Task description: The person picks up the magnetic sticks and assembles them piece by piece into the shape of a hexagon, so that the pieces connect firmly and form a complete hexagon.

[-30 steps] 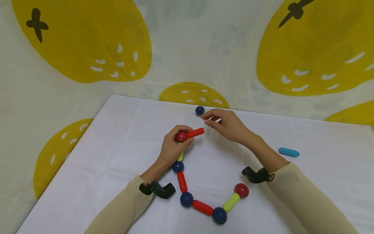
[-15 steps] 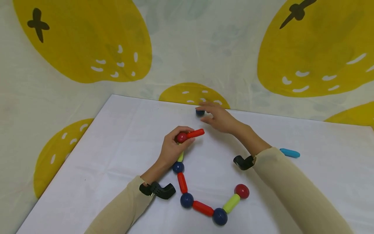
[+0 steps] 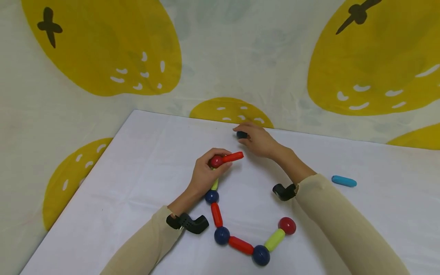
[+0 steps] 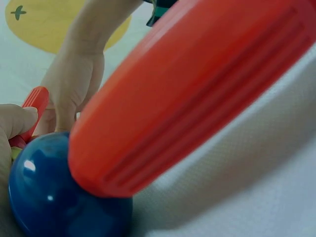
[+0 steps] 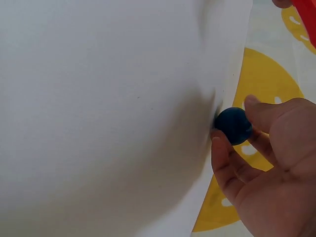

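My left hand (image 3: 203, 173) grips a red ball (image 3: 216, 161), from which a red rod (image 3: 233, 157) sticks out to the right. Below it hangs a chain of rods and balls: a lime rod (image 3: 214, 185), a blue ball (image 3: 212, 196), a red rod (image 3: 217, 214), then more blue balls and rods, ending in another red ball (image 3: 287, 225) at the right. Near the table's back edge, my right hand (image 3: 262, 142) holds a loose dark blue ball (image 5: 234, 126) between curled fingers and thumb. In the left wrist view, a red rod (image 4: 192, 94) fills much of the frame.
A blue rod (image 3: 344, 181) lies alone on the white table (image 3: 165, 152), to the right of the right forearm. Behind the back edge rises a pale cloth (image 3: 240, 57) printed with yellow fruit. Both wrists wear a black camera (image 3: 284, 191).
My right hand has moved left and back to the loose blue ball and closed its fingers round it. The left hand keeps its grip on the red ball. The view has shifted slightly.
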`<state>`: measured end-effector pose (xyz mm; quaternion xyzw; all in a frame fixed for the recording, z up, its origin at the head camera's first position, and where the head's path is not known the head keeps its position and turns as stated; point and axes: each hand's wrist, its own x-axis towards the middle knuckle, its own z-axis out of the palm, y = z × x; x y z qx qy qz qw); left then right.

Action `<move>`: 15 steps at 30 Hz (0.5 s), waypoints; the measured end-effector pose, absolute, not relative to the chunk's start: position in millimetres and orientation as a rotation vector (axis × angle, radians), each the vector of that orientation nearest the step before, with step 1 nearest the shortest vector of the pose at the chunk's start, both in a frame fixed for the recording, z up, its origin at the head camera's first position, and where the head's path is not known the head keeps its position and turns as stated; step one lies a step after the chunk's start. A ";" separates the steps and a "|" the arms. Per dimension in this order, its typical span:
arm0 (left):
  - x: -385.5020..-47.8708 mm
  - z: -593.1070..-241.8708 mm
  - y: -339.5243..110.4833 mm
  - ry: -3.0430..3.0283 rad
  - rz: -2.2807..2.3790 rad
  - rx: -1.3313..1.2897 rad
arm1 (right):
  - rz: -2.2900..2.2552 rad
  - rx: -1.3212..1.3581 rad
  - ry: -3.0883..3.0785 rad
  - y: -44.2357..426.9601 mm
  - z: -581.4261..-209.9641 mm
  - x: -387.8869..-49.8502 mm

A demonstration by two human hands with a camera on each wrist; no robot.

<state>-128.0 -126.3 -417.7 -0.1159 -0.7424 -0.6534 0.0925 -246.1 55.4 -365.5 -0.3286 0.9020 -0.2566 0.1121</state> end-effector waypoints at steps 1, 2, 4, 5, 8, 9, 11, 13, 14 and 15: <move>-128.1 -418.4 -126.3 -2.202 -1.939 -0.350 | -0.751 -0.959 2.658 56.7 -366.0 -245.7; -128.2 -418.9 -126.3 -2.200 -1.939 -0.355 | -0.751 -0.950 2.665 58.0 -366.5 -245.3; -127.9 -419.2 -126.4 -2.197 -1.940 -0.363 | -0.763 -0.932 2.665 61.2 -367.4 -244.1; -127.8 -419.3 -126.6 -2.196 -1.940 -0.364 | -0.769 -0.920 2.663 62.6 -367.8 -243.6; -127.4 -418.6 -126.6 -2.204 -1.934 -0.358 | -0.790 -0.888 2.648 68.1 -368.6 -241.3; -127.4 -418.5 -126.7 -2.206 -1.931 -0.358 | -0.800 -0.883 2.638 70.2 -368.8 -240.5; -127.4 -418.1 -126.7 -2.211 -1.927 -0.357 | -0.819 -0.871 2.613 75.0 -369.5 -238.4; -127.1 -417.8 -126.5 -2.212 -1.930 -0.358 | -0.839 -0.841 2.587 80.9 -370.5 -235.5; -127.1 -417.9 -126.3 -2.213 -1.930 -0.360 | -0.850 -0.818 2.575 83.9 -371.2 -234.1; -127.0 -417.8 -126.1 -2.214 -1.934 -0.361 | -0.860 -0.794 2.565 87.4 -372.2 -232.6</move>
